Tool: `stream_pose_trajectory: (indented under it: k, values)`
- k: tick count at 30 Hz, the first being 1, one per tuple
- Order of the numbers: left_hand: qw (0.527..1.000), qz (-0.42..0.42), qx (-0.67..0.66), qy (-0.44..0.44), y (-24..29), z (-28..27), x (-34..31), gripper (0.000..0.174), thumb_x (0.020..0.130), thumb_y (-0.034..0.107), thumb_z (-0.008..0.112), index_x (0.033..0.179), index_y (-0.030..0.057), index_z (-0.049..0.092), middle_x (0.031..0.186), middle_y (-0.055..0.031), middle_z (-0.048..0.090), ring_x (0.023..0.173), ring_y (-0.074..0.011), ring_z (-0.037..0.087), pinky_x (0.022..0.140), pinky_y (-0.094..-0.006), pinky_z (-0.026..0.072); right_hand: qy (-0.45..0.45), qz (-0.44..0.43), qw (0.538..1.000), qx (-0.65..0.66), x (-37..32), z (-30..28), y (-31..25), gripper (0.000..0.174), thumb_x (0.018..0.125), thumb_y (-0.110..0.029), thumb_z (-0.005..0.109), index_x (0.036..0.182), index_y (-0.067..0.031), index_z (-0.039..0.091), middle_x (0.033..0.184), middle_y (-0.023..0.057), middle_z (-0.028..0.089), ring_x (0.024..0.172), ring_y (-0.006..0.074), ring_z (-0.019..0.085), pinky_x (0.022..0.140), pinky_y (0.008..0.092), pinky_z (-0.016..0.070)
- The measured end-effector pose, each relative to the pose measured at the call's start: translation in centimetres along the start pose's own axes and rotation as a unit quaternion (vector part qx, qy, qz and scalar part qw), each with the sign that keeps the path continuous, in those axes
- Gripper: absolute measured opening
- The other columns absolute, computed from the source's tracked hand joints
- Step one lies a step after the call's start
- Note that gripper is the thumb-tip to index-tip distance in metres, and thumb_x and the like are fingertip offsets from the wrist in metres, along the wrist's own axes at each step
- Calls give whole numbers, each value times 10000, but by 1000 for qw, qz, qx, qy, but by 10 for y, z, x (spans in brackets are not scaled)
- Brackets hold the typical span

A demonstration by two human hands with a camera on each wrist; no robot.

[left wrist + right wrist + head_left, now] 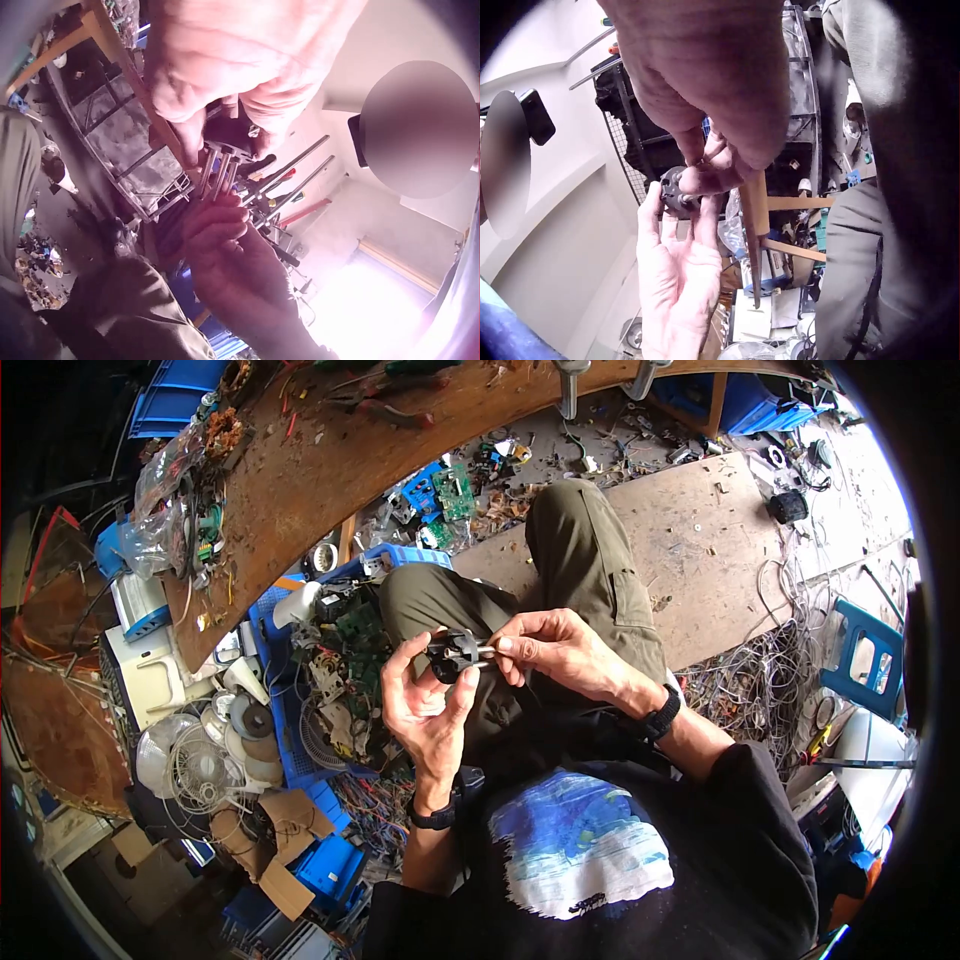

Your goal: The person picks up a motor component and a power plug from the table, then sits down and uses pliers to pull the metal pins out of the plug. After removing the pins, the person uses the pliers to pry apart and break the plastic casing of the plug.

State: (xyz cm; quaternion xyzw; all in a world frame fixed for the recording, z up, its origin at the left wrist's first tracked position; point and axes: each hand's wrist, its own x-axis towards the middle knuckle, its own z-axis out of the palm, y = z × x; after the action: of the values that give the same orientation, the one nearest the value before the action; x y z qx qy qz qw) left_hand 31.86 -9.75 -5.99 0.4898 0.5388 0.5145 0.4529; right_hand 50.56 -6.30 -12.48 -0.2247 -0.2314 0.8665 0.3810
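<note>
A black round part (446,660) with metal rods (220,174) jutting from one face is held up over the person's lap. My left hand (425,712) grips it by the rim between thumb and fingers, palm turned up. From the other side my right hand (572,660) pinches at the rod ends with thumb and forefinger. In the left wrist view the rods run from the black disc down to the right fingertips. The right wrist view shows the black part (672,196) at the left fingertips, partly covered by the right fingers.
A wooden bench (300,480) with pliers (395,412) curves across the front. At left stand a blue crate (290,745) of circuit boards and several fan parts (200,755). Tangled wires (745,700) and a blue stool (862,658) lie at right, beside a wooden board (690,550).
</note>
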Motion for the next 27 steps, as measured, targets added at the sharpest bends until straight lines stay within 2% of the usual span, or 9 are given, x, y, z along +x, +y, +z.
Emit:
stream_pose_trajectory:
  k: [5, 8, 9, 18, 27]
  values:
    - [999, -43, 17, 11, 0, -4, 2, 562, 873, -26, 776, 1369, 2, 513, 1258, -164, 644, 1097, -220, 674, 956, -336, 560, 0, -14, 999, -39, 1, 1, -2, 192, 1017, -178, 656, 1075, 0, 695, 883, 32, 690, 785, 94, 633, 737, 245, 530]
    - [994, -113, 1, 7, -2, -8, 4, 370, 1006, 128, 645, 1339, -2, 551, 1220, -137, 635, 1113, -305, 688, 939, -358, 570, 11, -7, 998, -58, -1, 1, -5, 187, 1010, -174, 666, 1051, 4, 702, 854, 28, 688, 759, 91, 632, 711, 240, 524]
    - [991, -134, -12, 26, 0, -5, 6, 321, 1042, 148, 586, 1330, 8, 563, 1186, -128, 658, 1104, -294, 693, 904, -358, 601, 22, 0, 998, -62, -1, 1, -6, 187, 1007, -174, 670, 1037, 7, 706, 838, 25, 687, 746, 90, 632, 699, 238, 519]
    - [981, -177, -47, 57, -3, -5, 9, 293, 1049, 194, 588, 1280, 16, 613, 1150, -91, 678, 982, -168, 707, 853, -330, 624, 38, 4, 995, -93, -2, 6, -6, 214, 1000, -213, 685, 952, -5, 701, 789, 16, 674, 692, 80, 616, 644, 235, 497]
    - [974, -208, -72, 62, -7, -9, 10, 302, 1053, 210, 582, 1282, 15, 605, 1138, -96, 687, 989, -183, 712, 863, -346, 624, 43, 13, 994, -103, -1, 8, -7, 213, 991, -213, 698, 915, -14, 694, 760, 13, 661, 672, 79, 604, 627, 235, 491]
